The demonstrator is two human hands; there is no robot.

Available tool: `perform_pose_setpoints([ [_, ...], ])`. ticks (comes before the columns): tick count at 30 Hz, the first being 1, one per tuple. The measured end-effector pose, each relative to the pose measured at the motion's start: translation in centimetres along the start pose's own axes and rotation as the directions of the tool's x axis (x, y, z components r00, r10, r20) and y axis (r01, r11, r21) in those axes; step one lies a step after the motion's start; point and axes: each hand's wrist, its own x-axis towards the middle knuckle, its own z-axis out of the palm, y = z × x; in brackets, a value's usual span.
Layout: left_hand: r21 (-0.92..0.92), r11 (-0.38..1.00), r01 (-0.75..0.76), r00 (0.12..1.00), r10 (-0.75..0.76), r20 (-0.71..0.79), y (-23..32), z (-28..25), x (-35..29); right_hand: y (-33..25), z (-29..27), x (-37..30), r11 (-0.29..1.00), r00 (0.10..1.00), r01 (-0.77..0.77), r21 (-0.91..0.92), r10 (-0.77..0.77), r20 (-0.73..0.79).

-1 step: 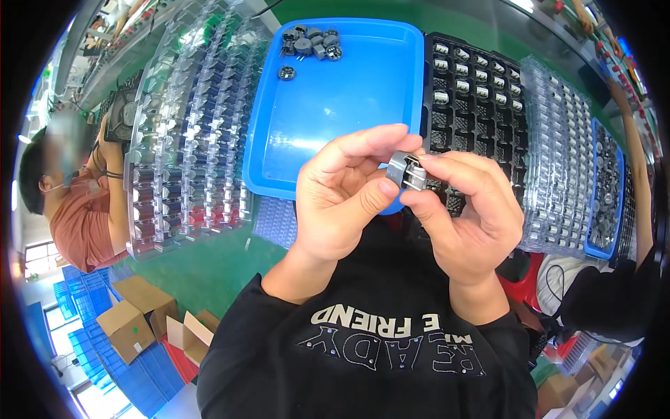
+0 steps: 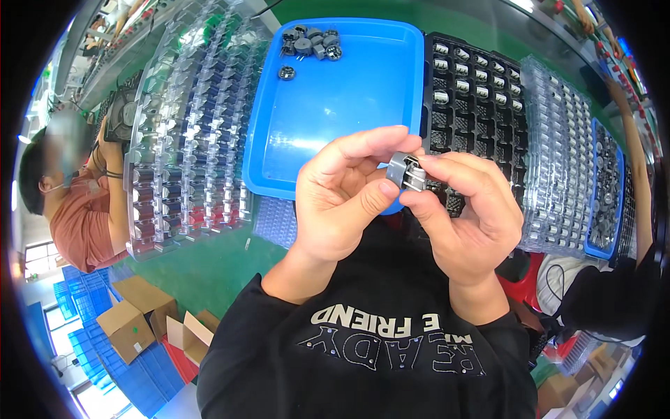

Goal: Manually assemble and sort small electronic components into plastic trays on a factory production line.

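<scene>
My left hand (image 2: 342, 195) grips a small round grey plastic housing (image 2: 398, 170) between thumb and fingers, in front of my chest. On its open right side sits a pale core with metal pins (image 2: 414, 179), pinched between the thumb and index finger of my right hand (image 2: 474, 209). The core appears partly inside the housing; my fingertips hide how far. Beyond my hands lies a blue tray (image 2: 328, 105). A cluster of similar grey round parts (image 2: 305, 45) rests in its far left corner, some showing metal pins, with a single grey part (image 2: 286, 72) just apart from them.
A black compartment tray (image 2: 481, 126) with white-and-metal pieces in its far rows adjoins the blue tray. Clear plastic trays (image 2: 192, 140) stack at left, others (image 2: 558, 160) at right. A person (image 2: 87, 202) works at far left; another person's arm (image 2: 635, 167) reaches in at right. Cardboard boxes (image 2: 139, 318) stand lower left.
</scene>
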Motion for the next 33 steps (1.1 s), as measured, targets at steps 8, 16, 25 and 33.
perform_pose_setpoints([
  [8, 0.094, 0.996, -0.007, 1.0, 0.006, 0.015, 0.2, -0.8, -0.5, 0.1, 0.1, -0.5, 1.0, 0.999, -0.014, 0.009, 0.013, 0.039],
  [16, -0.03, 0.999, -0.027, 0.998, 0.028, 0.055, 0.2, -0.6, -0.4, 0.3, 0.0, -0.3, 0.999, 0.998, 0.044, -0.007, -0.044, 0.04],
  [25, 0.072, 0.997, -0.037, 0.998, 0.033, 0.061, 0.8, 0.1, -0.5, 0.5, -0.5, -0.5, 0.998, 0.996, 0.067, 0.021, -0.068, 0.051],
  [33, 0.143, 0.99, -0.019, 0.998, 0.01, 0.069, 1.7, 0.8, -1.4, 0.0, -1.2, -0.8, 0.993, 0.992, 0.11, -0.037, -0.108, 0.061],
])
